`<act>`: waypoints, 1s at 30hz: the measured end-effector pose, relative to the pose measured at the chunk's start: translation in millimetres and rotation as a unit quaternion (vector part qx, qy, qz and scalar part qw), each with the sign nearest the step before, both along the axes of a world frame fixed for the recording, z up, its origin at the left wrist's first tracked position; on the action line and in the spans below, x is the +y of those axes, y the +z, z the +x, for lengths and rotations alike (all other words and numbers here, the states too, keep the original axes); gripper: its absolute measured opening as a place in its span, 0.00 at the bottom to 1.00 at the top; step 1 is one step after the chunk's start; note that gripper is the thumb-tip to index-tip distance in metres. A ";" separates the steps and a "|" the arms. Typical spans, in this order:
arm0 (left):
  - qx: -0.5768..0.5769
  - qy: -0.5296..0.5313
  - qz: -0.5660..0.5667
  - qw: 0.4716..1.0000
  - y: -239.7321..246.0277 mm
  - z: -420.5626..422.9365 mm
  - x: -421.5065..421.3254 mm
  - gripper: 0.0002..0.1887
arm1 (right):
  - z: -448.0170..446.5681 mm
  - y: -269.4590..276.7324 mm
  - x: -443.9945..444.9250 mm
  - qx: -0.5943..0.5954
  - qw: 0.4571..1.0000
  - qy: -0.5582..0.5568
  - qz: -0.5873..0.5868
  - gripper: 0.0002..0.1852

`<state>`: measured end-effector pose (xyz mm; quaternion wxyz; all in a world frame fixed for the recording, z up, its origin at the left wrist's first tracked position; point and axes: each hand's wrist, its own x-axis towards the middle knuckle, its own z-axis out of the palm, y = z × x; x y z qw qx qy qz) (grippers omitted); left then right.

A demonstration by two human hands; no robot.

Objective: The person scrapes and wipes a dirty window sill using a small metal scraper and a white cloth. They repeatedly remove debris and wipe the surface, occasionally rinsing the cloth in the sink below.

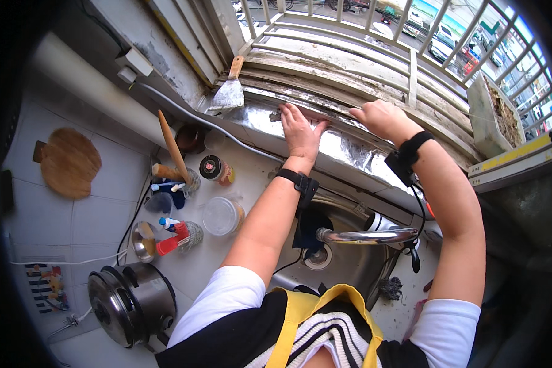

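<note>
My left hand [300, 129] presses with spread fingers on the shiny foil covering [257, 115] along the windowsill. To its right, my right hand [381, 118] is bent, its fingers curled over the dirty window track [340, 108]; whether it holds anything is hidden. A putty knife with a wooden handle [230, 89] rests at the sill's left end, its wide blade covered in whitish residue. The foil is wrinkled and runs on to the right beneath my right forearm.
Below the sill lies a steel sink [349, 267] with a curved faucet [368, 236]. Jars, a clear-lidded tub [221, 216] and a steel pot [133, 303] stand on the left counter. A metal window guard [412, 78] and a planter [497, 112] are beyond the sill.
</note>
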<state>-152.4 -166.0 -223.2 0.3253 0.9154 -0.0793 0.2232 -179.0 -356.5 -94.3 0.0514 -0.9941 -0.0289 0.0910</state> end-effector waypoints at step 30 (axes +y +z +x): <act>0.021 -0.023 -0.025 0.999 0.6 0.4 3.8 0.55 | -69.5 3.8 -37.1 -0.087 0.981 0.156 -0.077 0.26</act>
